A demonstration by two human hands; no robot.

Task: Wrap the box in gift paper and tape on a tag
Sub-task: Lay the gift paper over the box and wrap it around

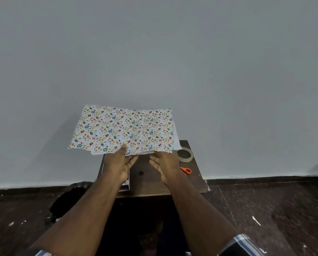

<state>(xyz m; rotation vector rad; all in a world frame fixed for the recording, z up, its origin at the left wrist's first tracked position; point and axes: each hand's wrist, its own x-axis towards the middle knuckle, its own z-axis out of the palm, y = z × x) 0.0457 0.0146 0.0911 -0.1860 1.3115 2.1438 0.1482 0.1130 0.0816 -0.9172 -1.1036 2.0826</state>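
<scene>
Patterned gift paper (123, 128), white with small coloured eggs and hearts, is held up above a small dark wooden desk (150, 180) that stands against a plain grey wall (154, 52). From my remote seat I see the sheet lifted by its near edge, with the far edge raised toward the wall, so the printed face is turned up to the camera; a plain white layer peeks out along the near and right edges, whether a folded part or a second sheet I cannot tell. My left hand (119, 165) pinches the near edge, thumb on top of the print and fingers curled below it. My right hand (163, 165) is at the same edge with its palm turned inward; its fingertips disappear under the paper, so I judge it to be holding the sheet from beneath, though the grip itself is hidden. Holding it this way likely keeps the paper flat and ready to spread on the desk. The box (125, 183), purple and white, lies on the left part of the desk, mostly hidden beneath my left wrist and not yet wrapped. A roll of clear tape (185, 154) sits on the right rear of the desk, with orange-handled scissors (185, 170) just in front of it, both within easy reach. I see no tag.
</scene>
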